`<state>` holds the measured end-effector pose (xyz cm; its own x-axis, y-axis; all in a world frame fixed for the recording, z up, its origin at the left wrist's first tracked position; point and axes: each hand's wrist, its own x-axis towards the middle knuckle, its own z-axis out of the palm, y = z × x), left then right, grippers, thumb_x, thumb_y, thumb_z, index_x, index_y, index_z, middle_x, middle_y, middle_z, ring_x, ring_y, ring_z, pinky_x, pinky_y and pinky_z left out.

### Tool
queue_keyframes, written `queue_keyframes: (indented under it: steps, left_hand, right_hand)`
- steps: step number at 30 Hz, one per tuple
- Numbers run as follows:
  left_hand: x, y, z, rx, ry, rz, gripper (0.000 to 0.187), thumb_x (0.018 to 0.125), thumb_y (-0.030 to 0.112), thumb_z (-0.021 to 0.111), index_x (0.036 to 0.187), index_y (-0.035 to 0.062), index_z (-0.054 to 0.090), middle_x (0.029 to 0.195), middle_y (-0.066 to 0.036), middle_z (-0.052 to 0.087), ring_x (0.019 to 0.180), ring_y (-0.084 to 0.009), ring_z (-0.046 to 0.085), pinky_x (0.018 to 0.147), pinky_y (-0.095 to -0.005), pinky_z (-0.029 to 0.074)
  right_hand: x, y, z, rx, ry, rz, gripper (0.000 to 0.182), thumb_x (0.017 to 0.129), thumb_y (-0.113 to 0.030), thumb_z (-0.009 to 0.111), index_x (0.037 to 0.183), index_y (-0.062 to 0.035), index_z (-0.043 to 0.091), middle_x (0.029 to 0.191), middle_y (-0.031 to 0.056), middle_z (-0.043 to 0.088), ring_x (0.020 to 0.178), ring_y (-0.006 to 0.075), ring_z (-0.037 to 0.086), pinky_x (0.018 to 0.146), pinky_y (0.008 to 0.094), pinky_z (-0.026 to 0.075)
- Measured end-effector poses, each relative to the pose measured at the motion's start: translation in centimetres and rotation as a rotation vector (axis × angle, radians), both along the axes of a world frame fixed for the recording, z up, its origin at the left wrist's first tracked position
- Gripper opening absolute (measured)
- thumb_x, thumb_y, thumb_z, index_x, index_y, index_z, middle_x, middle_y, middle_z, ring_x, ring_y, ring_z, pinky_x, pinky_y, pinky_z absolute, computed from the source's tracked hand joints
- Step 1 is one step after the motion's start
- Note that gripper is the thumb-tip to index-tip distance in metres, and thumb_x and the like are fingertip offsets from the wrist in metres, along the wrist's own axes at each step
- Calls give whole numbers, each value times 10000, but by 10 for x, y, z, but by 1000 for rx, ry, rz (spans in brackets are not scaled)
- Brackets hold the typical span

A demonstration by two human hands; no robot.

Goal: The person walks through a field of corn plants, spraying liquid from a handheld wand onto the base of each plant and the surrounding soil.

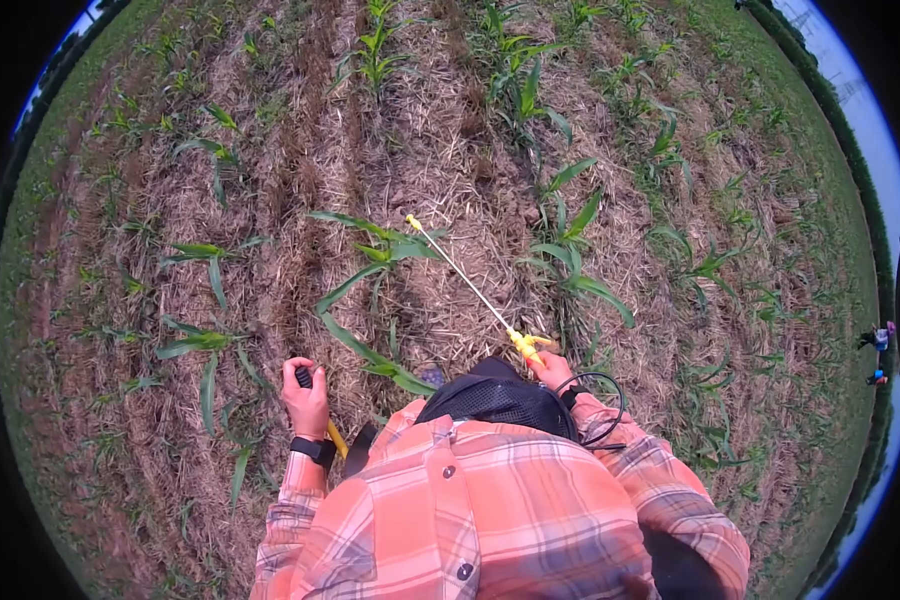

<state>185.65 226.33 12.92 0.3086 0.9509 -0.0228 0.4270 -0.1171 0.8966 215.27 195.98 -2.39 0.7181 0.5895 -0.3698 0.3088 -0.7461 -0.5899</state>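
Note:
My left hand (308, 405) is closed around the black grip (303, 377) of a lever, and a yellow bar (337, 438) shows just below that wrist. My right hand (550, 371) is wrapped round the yellow handle of a spray wand (465, 280). The wand's thin pale tube points forward and left. Its yellow nozzle (413, 222) is over the ground beside the leaves of a young maize plant (390, 250). From near the right wrist, a black hose (622, 405) curves back toward my body. No spray can be made out.
Rows of young maize, including a plant (570, 250) ahead to the right and another (205, 340) on the left, grow through straw-covered soil (440, 130). Two small figures of people (878, 340) appear at the far right edge, near a dark tree line.

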Motion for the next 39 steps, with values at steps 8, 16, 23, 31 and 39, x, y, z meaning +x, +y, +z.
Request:
queue_keyframes:
  steps: [8, 16, 23, 31, 39]
  left_hand:
    - [17, 31, -12, 23, 1, 2, 128, 728, 34, 551, 814, 52, 458, 616, 10, 408, 527, -80, 376, 478, -231, 333]
    - [83, 72, 13, 39, -19, 1, 125, 726, 24, 542, 811, 56, 456, 614, 12, 417, 533, -71, 384, 480, -226, 333]
    - [172, 128, 1, 172, 84, -121, 127, 710, 33, 552, 794, 47, 458, 609, -4, 416, 530, -102, 386, 494, -244, 345]
    - [264, 169, 31, 53, 121, -195, 137, 717, 12, 544, 809, 43, 447, 657, -8, 435, 563, -91, 404, 518, -230, 354]
    - [305, 190, 46, 202, 134, -188, 134, 731, 23, 544, 813, 58, 444, 609, 17, 398, 521, -67, 372, 466, -222, 319]
  right_hand:
    - [21, 42, 49, -55, 187, 325, 331, 770, -341, 523, 919, -48, 557, 745, 178, 577, 712, 305, 574, 631, 357, 428]
    - [79, 70, 15, -103, 141, 270, 324, 764, -357, 523, 873, -57, 584, 746, 172, 587, 716, 310, 576, 634, 375, 428]
    - [153, 91, -9, 18, 110, -192, 305, 742, -340, 563, 832, -51, 591, 690, 143, 593, 658, 258, 585, 614, 342, 437]
    - [231, 107, -14, 422, 395, -754, 219, 810, -268, 525, 734, -63, 529, 499, -6, 467, 362, 82, 410, 321, 230, 315]
    - [313, 103, -16, 602, 386, -1085, 296, 823, -318, 506, 680, -65, 451, 498, 16, 444, 321, 97, 383, 265, 253, 312]
